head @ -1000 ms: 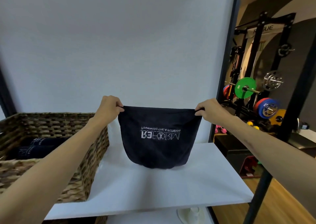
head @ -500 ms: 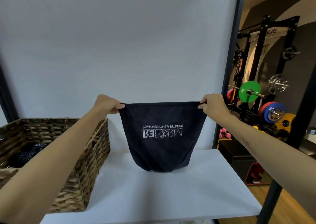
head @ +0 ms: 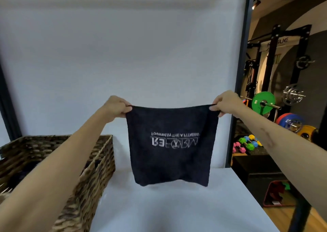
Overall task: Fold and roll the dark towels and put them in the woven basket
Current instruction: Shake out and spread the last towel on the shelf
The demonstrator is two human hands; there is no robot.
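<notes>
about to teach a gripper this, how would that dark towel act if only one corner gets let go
Probably floppy: the towel hangs limp between the left hand and right hand, its top edge sagging slightly. It seems light, held by corner pinches alone. Released, that side would likely drop and swing.

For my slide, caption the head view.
Both hands, left and right, pinch the top corners of a dark towel hanging over the white table beside the woven basket.
</notes>
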